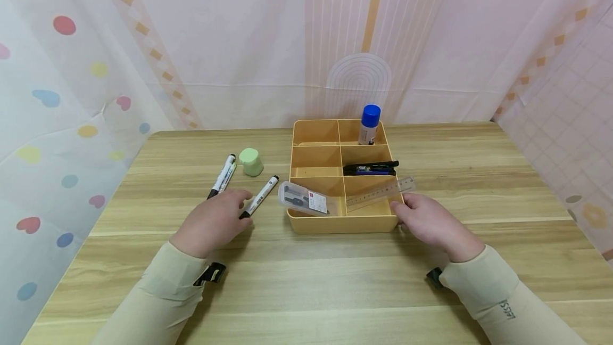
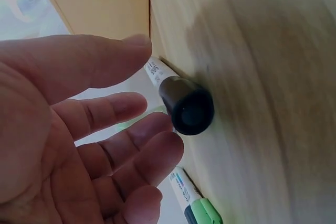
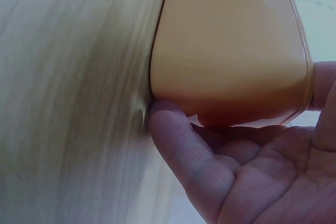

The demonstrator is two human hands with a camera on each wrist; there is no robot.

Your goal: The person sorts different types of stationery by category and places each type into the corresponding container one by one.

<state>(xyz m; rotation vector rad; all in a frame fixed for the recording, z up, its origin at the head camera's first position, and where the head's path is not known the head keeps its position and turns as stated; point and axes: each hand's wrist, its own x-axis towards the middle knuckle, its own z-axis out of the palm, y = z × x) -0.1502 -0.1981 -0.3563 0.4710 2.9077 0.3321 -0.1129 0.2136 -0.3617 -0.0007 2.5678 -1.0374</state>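
My left hand hovers with parted fingers around the black end of a white marker on the table. In the left wrist view, a gap shows between the thumb and fingertips, beside the marker's black end. My right hand holds the front right corner of a yellow-orange divided organizer box. In the right wrist view, fingers lie against the box's outer wall; the thumb, partly hidden, is at its rim. A clear case and a transparent ruler lean in the front compartments.
Dark pens lie across the right middle compartment. A blue-capped glue stick stands in the back right one. Left of the box are a small pale-green object and more markers. A patterned curtain hangs behind the table.
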